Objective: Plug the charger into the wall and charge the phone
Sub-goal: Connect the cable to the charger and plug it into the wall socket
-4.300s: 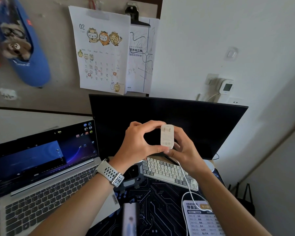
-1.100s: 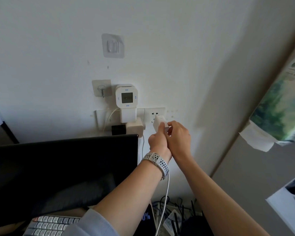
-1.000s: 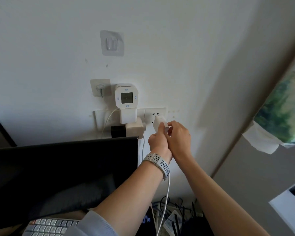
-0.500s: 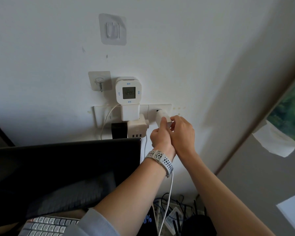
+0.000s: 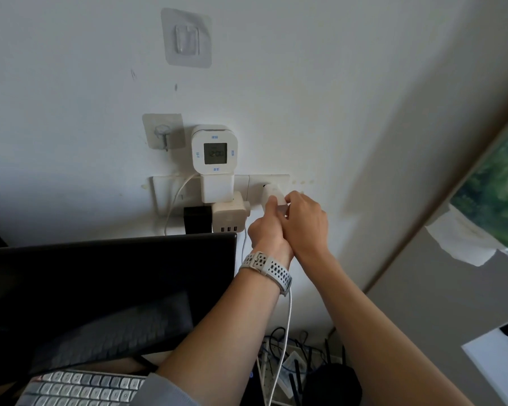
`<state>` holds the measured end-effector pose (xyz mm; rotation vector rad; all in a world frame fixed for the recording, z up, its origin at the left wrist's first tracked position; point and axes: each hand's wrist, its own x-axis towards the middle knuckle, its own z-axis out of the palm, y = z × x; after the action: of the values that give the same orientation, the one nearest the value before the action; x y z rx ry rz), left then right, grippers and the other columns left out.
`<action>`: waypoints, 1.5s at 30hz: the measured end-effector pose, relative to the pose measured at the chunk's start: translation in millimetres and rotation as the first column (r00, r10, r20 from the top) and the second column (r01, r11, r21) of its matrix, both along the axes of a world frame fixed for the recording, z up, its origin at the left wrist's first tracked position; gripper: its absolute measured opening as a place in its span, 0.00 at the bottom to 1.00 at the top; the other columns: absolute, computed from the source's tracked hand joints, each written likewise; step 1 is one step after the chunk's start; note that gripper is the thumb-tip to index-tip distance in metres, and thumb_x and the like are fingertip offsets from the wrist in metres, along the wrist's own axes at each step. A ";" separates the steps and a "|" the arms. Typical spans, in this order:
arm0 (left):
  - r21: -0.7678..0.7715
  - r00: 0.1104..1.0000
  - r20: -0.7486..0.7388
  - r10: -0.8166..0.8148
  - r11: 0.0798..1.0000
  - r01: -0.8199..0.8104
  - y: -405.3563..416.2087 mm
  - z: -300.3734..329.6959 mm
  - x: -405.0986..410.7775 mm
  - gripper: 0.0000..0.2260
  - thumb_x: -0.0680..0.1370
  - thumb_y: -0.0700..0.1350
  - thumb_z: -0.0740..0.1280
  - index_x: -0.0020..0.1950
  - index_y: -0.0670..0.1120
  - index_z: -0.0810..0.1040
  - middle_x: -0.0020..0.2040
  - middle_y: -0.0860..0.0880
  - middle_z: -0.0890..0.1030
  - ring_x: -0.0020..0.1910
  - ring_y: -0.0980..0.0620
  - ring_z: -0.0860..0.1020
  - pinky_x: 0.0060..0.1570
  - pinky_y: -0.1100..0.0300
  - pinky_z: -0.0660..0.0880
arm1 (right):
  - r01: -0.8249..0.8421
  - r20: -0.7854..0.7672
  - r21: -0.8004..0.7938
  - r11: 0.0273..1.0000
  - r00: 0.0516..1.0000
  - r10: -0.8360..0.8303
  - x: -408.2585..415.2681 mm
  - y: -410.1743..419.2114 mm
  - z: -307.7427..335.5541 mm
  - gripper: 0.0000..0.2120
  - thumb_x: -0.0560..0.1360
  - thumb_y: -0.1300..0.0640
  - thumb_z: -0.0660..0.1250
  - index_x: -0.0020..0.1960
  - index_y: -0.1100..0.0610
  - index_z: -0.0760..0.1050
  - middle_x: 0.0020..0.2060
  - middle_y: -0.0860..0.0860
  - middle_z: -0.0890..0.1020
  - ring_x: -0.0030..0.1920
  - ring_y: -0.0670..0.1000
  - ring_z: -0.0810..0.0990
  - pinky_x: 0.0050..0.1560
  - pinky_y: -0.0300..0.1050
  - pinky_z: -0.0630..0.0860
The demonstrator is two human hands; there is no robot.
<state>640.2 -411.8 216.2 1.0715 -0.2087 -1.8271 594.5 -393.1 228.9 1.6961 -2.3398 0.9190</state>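
— Two hands are working at the wall socket (image 5: 269, 186): the left hand (image 5: 266, 230) and the right hand (image 5: 304, 222) are pressed side by side, both pinching the white charger (image 5: 272, 197).

— Is the charger going in?

— It is sitting against the right-hand socket plate, just beside the white adapter cube (image 5: 228, 215) and under the small digital clock (image 5: 214, 149). I cannot tell whether the prongs are fully seated; the fingers are hiding the joint.

— And the cable?

— The white cable (image 5: 285, 332) is hanging down from the charger, passing behind the left wrist toward the tangle of wires below.

— So how far along?

— Judging by this, the plugging step is nearly finishing. The phone is not showing anywhere, so connecting it is remaining.
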 end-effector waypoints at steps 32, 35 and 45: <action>0.024 0.992 -0.093 -0.086 0.996 0.088 1.8 22.2 5.0 0.17 0.75 0.51 0.69 0.32 0.45 0.70 0.35 0.47 0.76 0.37 0.48 0.78 0.42 0.54 0.76 | -0.009 -0.089 0.094 0.995 0.996 0.017 -1.3 -10.4 17.0 0.18 0.75 0.57 0.60 0.30 0.56 0.57 0.31 0.52 0.68 0.34 0.58 0.68 0.31 0.45 0.57; 0.026 0.992 -0.093 -0.084 0.996 0.087 -0.4 20.7 4.7 0.16 0.76 0.51 0.69 0.33 0.45 0.70 0.37 0.46 0.77 0.39 0.47 0.78 0.47 0.53 0.76 | -0.015 -0.064 0.076 0.997 0.998 0.020 0.0 -10.8 14.4 0.16 0.76 0.56 0.60 0.32 0.58 0.59 0.33 0.53 0.70 0.34 0.58 0.69 0.34 0.46 0.60; 0.056 0.991 -0.092 -0.093 0.994 0.098 -4.0 25.8 2.5 0.16 0.76 0.53 0.68 0.37 0.45 0.68 0.47 0.45 0.76 0.45 0.46 0.78 0.46 0.55 0.75 | -0.021 -0.116 0.117 0.993 0.993 0.034 -1.7 -15.3 23.7 0.21 0.77 0.53 0.60 0.30 0.55 0.56 0.33 0.53 0.70 0.34 0.59 0.69 0.35 0.48 0.63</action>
<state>642.7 -415.8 242.0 1.0347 -0.1546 -1.9737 592.7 -408.4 252.6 1.7771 -2.3392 0.6781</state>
